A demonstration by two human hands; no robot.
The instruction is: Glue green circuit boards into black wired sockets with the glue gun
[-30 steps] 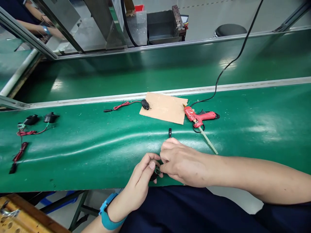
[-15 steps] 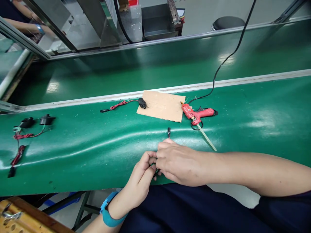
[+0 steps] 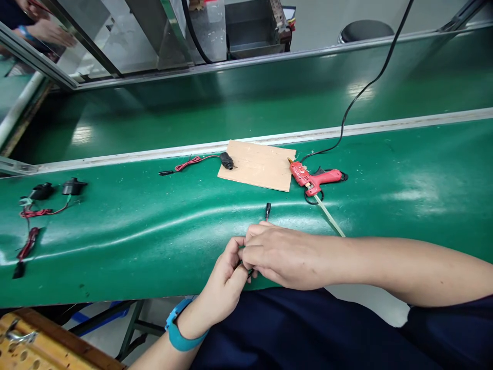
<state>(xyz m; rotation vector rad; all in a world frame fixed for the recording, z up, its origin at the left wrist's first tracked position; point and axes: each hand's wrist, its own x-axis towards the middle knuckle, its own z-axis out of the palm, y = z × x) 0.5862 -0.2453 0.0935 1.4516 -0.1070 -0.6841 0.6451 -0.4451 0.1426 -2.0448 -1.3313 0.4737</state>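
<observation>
My left hand (image 3: 225,282), with a blue band at its wrist, has its thumb and fingers closed on a small dark part that is mostly hidden. My right hand (image 3: 279,256) reaches over it from the right, fingertips pressed together against my left fingers at the same part. What the right fingers grip is covered. Just beyond the right knuckles, a black plug (image 3: 268,210) on a thin reddish wire sticks out onto the green mat. Farther off lies a red hot glue gun (image 3: 318,177) with a pale glue stick (image 3: 330,217) in its rear, its nozzle at a cardboard piece (image 3: 262,167).
A black socket (image 3: 226,161) with red-black wire rests at the cardboard's left edge. More black sockets (image 3: 74,187) and bundled wires (image 3: 29,244) lie at far left. The glue gun's black cord (image 3: 364,90) rises to upper right. A co-worker's hand (image 3: 52,32) shows at upper left.
My right fingers have shifted slightly left and down over my left fingertips, covering more of the dark part. The co-worker's hands at upper left have moved. The view has shifted slightly.
</observation>
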